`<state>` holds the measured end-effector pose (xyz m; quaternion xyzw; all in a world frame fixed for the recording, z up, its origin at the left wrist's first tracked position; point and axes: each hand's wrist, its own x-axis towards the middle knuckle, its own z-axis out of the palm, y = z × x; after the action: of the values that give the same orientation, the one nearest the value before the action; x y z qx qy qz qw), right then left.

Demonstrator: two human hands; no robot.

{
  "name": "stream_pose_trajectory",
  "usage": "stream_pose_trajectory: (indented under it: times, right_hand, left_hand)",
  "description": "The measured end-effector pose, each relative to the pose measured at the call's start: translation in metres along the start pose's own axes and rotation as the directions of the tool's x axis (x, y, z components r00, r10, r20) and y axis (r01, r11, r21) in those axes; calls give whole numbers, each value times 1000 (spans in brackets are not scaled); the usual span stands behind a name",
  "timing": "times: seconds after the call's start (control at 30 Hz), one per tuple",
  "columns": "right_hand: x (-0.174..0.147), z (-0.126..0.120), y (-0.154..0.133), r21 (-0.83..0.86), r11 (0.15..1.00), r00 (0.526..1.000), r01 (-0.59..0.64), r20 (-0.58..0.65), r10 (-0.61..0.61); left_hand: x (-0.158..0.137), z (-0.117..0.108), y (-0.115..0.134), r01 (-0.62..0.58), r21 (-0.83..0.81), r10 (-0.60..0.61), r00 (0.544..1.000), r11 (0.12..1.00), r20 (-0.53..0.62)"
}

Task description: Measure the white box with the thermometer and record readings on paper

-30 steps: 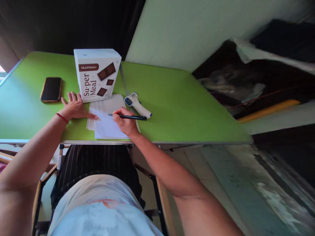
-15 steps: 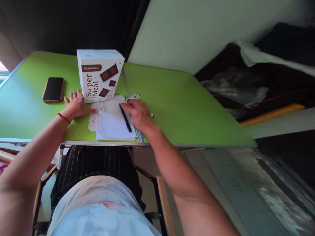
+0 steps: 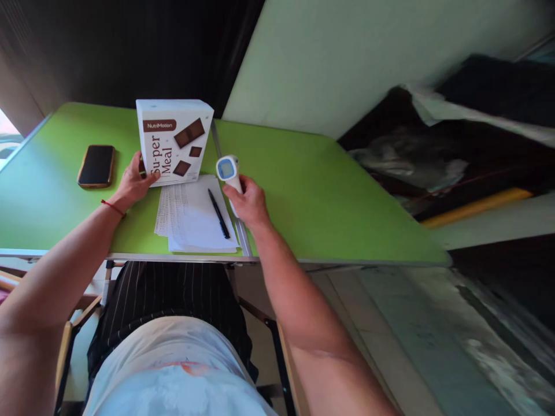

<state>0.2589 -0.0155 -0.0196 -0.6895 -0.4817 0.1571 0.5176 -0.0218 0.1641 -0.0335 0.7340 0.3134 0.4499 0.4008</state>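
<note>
A white NutriMotion Su-per Meal box [image 3: 171,144] with chocolate pieces printed on its front stands upright on the table. My left hand [image 3: 135,180] grips its lower left corner, thumb across the front and fingers along the side. In my right hand [image 3: 249,199] is a white infrared thermometer [image 3: 228,170], held upright by its handle with its blue-framed screen facing me. Between the hands lie white paper sheets [image 3: 197,222], some printed at the left, partly beneath or against the box. A black pen [image 3: 219,214] rests on the sheets near my right hand.
The green folding table [image 3: 329,202] has a metal seam running down beside the papers. A dark phone [image 3: 96,166] lies at the left. Behind stand a dark panel [image 3: 130,52] and a pale wall [image 3: 312,69]. Shelves with bags [image 3: 403,156] are at the right.
My right hand has picked up the thermometer from the table and turned it upright. My left hand has gone from lying flat beside the box to gripping its lower corner.
</note>
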Motion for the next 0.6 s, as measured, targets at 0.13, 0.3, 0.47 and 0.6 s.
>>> stream_pose_trajectory:
  times: [0.13,0.3,0.47,0.6]
  right_hand:
    - [-28,50,-33,508,858,973,-77,226,-46]
    - [-48,85,-42,550,831,981,-82,192,-30]
    - [-49,84,-33,510,857,985,-79,173,-12]
    - [-49,85,-37,490,866,981,-96,193,-1]
  left_hand:
    - [-1,-3,5,42,-147,-44,999,988,-10]
    - [-8,-2,20,-4,-202,18,997,979,69]
    - [-9,-3,29,-55,-114,71,988,992,140]
    - [-11,-5,32,-41,-69,52,986,997,160]
